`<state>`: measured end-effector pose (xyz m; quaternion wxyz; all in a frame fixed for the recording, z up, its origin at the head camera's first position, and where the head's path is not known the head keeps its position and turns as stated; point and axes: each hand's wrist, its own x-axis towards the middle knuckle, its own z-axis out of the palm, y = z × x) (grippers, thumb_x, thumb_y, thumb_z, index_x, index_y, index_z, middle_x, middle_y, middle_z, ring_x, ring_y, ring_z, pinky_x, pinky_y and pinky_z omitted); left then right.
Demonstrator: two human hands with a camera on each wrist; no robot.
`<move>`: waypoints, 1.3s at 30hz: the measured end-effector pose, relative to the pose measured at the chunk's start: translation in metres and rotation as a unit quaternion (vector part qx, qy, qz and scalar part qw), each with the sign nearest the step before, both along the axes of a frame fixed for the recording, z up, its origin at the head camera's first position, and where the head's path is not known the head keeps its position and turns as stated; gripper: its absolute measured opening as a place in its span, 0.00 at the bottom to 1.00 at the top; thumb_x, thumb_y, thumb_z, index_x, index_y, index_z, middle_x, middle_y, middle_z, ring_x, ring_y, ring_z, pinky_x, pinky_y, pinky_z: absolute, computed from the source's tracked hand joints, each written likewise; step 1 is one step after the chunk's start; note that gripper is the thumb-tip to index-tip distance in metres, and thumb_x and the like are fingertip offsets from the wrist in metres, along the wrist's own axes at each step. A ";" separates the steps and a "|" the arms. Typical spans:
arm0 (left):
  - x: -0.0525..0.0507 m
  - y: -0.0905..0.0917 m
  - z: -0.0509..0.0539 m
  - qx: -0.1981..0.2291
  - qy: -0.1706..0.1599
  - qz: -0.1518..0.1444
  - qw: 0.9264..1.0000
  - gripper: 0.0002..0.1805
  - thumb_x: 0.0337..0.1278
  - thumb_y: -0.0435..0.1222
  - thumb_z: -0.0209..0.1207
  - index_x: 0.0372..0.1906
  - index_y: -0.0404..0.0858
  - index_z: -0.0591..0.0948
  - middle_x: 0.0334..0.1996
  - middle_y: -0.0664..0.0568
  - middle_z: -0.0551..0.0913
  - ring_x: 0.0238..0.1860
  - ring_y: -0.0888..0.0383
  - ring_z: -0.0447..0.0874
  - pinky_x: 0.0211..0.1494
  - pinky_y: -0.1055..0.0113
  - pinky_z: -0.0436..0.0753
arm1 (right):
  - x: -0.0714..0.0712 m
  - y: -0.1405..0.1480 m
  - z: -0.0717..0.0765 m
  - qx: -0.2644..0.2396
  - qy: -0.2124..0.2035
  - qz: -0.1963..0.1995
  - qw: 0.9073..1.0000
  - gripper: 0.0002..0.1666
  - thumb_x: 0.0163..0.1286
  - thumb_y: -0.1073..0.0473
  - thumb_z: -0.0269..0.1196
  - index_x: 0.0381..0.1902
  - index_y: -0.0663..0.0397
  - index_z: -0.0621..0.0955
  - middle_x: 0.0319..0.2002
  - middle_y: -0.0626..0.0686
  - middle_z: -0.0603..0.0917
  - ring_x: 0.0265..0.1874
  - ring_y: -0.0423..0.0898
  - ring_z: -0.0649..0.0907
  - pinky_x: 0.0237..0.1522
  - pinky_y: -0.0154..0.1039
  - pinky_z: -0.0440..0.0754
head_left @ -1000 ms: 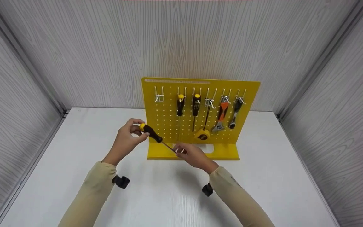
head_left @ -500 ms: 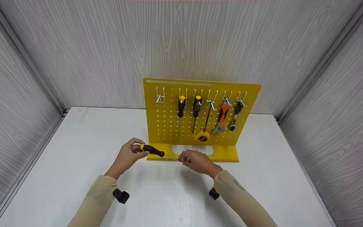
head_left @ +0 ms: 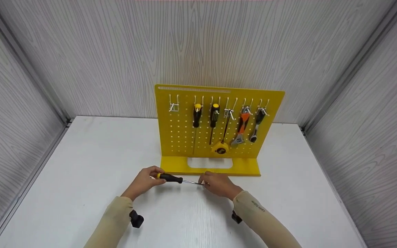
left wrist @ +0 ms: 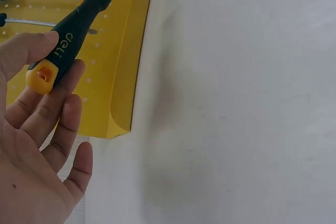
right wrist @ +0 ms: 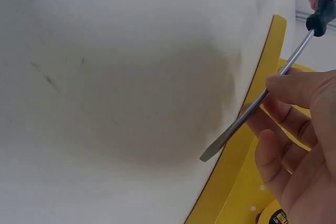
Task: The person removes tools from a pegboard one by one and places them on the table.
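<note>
A flat-blade screwdriver (head_left: 171, 178) with a dark handle and yellow end cap is held nearly level above the white table, in front of the pegboard. My left hand (head_left: 144, 182) pinches its handle by the yellow end, between thumb and fingers. In the left wrist view, "deli" is legible on the handle (left wrist: 72, 39), and the other fingers are loosely bent. My right hand (head_left: 220, 184) pinches the metal shaft nearer the tip. The right wrist view has the flat blade (right wrist: 214, 149) sticking out past the thumb and fingers.
A yellow pegboard (head_left: 179, 137) stands behind the hands. On its hooks hang two screwdrivers (head_left: 197, 117), a tape measure (head_left: 220, 148), an adjustable wrench (head_left: 242, 124) and a ratchet-like wrench (head_left: 257, 124). The leftmost hook (head_left: 173, 107) bears nothing. Pale wood-grain walls (head_left: 115, 62) enclose the table.
Both hands have come down and toward the person with the screwdriver, from before the board to just above the table. The screwdriver has turned from a steep slant to nearly level.
</note>
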<state>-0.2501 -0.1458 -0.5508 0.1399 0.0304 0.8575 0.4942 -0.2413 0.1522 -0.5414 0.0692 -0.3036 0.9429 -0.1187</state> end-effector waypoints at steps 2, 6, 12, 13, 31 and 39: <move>-0.001 -0.001 -0.004 -0.010 -0.003 -0.003 1.000 0.16 0.51 0.40 0.69 0.46 0.42 0.81 0.44 0.49 0.82 0.46 0.54 0.76 0.49 0.60 0.73 | 0.000 0.000 -0.004 0.007 0.014 0.007 1.000 0.12 0.69 0.62 0.59 0.46 0.43 0.83 0.45 0.46 0.85 0.40 0.42 0.84 0.40 0.37 0.82; -0.003 0.000 -0.011 -0.023 -0.009 -0.010 1.000 0.16 0.51 0.38 0.69 0.45 0.41 0.82 0.43 0.50 0.81 0.44 0.54 0.74 0.48 0.62 0.74 | -0.002 -0.001 -0.008 0.012 0.015 0.007 1.000 0.13 0.69 0.64 0.57 0.45 0.45 0.84 0.44 0.46 0.86 0.41 0.42 0.84 0.43 0.38 0.81; -0.006 0.001 -0.020 -0.044 -0.023 -0.014 0.999 0.16 0.49 0.35 0.69 0.45 0.40 0.82 0.39 0.50 0.79 0.40 0.55 0.72 0.43 0.65 0.72 | -0.005 -0.001 -0.013 0.022 0.004 0.004 1.000 0.13 0.71 0.64 0.55 0.45 0.46 0.85 0.45 0.46 0.86 0.45 0.42 0.83 0.48 0.39 0.81; -0.006 0.002 -0.021 -0.045 -0.025 -0.013 0.999 0.16 0.49 0.35 0.69 0.46 0.40 0.82 0.39 0.50 0.79 0.40 0.55 0.72 0.43 0.65 0.72 | -0.005 -0.001 -0.014 0.020 0.005 0.006 1.000 0.13 0.71 0.64 0.55 0.45 0.47 0.84 0.46 0.47 0.86 0.45 0.42 0.83 0.48 0.39 0.81; -0.007 0.000 -0.027 -0.095 -0.004 -0.025 0.995 0.13 0.48 0.36 0.70 0.41 0.42 0.83 0.36 0.51 0.80 0.39 0.55 0.73 0.48 0.59 0.72 | -0.012 0.012 -0.022 -0.059 -0.095 -0.071 0.991 0.06 0.68 0.61 0.61 0.40 0.48 0.84 0.35 0.46 0.84 0.34 0.40 0.77 0.43 0.40 0.79; -0.005 -0.001 -0.030 -0.089 -0.009 -0.021 0.996 0.14 0.48 0.36 0.69 0.43 0.42 0.83 0.39 0.51 0.80 0.41 0.55 0.74 0.51 0.57 0.72 | -0.013 0.021 -0.028 -0.085 -0.141 -0.117 0.979 0.05 0.66 0.60 0.63 0.38 0.47 0.84 0.34 0.44 0.82 0.35 0.41 0.76 0.45 0.41 0.76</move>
